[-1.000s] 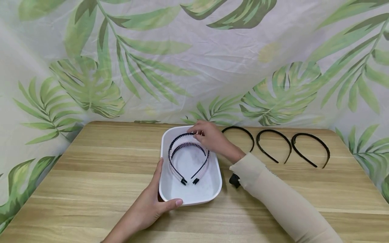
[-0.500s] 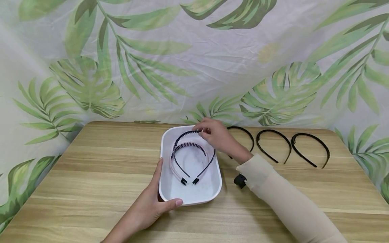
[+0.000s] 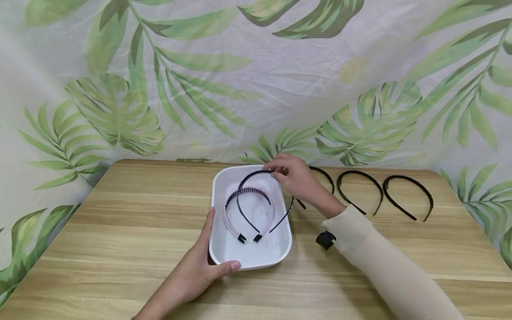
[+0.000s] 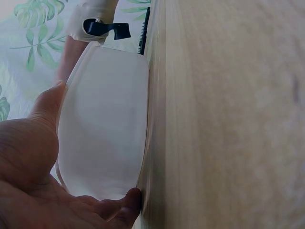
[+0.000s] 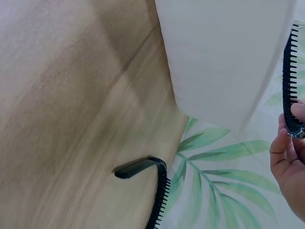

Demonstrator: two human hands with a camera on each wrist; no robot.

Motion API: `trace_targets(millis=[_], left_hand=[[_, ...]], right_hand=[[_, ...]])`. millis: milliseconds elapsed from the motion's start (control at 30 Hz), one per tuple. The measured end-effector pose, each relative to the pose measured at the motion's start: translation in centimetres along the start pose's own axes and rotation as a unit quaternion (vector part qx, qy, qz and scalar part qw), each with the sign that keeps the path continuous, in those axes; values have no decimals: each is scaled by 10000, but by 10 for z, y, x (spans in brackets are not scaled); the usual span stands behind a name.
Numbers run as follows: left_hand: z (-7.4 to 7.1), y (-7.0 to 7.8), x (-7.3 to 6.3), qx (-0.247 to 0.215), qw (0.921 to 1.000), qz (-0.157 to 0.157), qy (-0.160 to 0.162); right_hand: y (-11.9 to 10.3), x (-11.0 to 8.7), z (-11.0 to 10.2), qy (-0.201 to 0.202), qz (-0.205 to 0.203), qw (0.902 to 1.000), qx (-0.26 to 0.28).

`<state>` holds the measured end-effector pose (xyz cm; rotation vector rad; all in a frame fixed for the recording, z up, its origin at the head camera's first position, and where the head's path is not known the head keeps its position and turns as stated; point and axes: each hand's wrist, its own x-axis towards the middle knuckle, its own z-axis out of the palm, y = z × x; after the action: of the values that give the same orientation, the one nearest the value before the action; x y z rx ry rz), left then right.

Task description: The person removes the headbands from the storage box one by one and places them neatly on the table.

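- As I scan the head view from its left edge, the left hand (image 3: 200, 269) holds the white tub (image 3: 256, 258) at its near left corner, thumb over the near rim, fingers against the side wall.
- The white tub stands on the wooden table (image 3: 120, 235); I see a pink headband (image 3: 226, 222) with dark teeth lying inside.
- Above it hangs a black headband (image 5: 288, 78), overlapping the pink one in my view; I cannot tell whether the two touch.
- The right hand (image 3: 298, 180), at the tub's far right corner, pinches the black headband near the top of its curve, thumb against fingers.
- A beige sleeve (image 3: 396, 262) covers the right forearm.
- I count three more headbands (image 3: 361, 172) in a row on the table, the leftmost partly hidden by the right hand.
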<state>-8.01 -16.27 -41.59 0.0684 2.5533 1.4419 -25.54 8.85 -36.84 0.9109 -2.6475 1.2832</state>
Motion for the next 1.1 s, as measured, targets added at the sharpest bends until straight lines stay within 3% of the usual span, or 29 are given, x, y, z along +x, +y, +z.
trace_targets(millis=[600,1100], left_hand=[[-1,0,-1,-62,10000,-33,-9],[0,0,0,-46,10000,-32,-1]], right_hand=[[11,-22,-26,37,50,9998,164],[26,-46,-41,187,206,9996,-99]])
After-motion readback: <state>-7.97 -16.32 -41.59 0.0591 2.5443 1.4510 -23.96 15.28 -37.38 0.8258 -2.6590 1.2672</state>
